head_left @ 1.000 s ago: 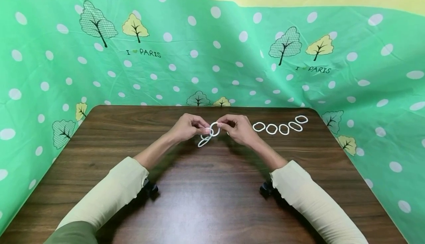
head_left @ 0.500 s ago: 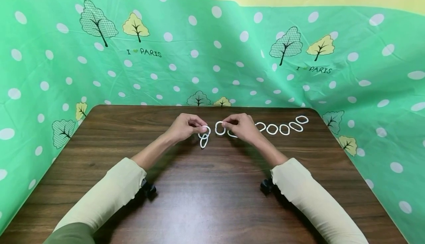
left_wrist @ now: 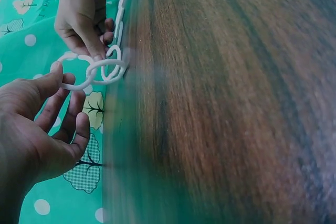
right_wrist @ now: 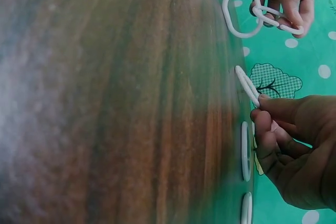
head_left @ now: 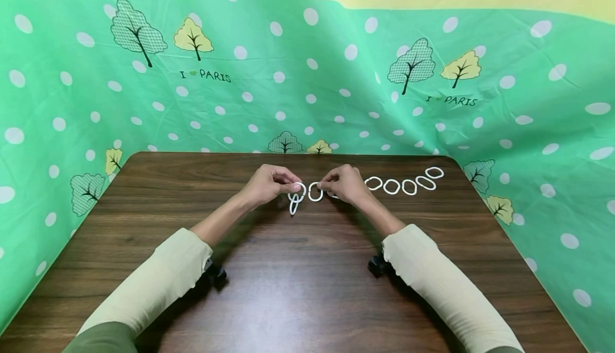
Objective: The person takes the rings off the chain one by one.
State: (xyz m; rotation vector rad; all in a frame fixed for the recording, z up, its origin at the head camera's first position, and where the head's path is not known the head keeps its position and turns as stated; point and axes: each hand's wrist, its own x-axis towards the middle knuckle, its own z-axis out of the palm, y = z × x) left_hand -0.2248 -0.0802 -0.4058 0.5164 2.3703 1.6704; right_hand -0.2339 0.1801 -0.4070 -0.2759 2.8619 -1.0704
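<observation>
My left hand [head_left: 271,185] pinches a white oval chain link [right_wrist: 270,21] between thumb and fingertips. A second white link [right_wrist: 226,17] is hooked through it and hangs below. A small gap shows in the ring of the held link in the left wrist view. To the right, my right hand [head_left: 345,185] pinches a separate white link [right_wrist: 247,86] by its edge, with thumb and index finger. In the head view the two held links stand side by side, a narrow space between them. Part of another white link [head_left: 334,196] shows under my right hand.
Several loose white links [head_left: 385,187] lie in a curved row toward the back right corner of the dark wooden table [head_left: 307,267]. A green dotted cloth [head_left: 307,64] with printed trees hangs behind and around the table.
The link in my right hand overlapped the left-hand links a second ago, then moved right, apart from them. Since then it has lowered slightly. The hanging link has swung to nearly upright.
</observation>
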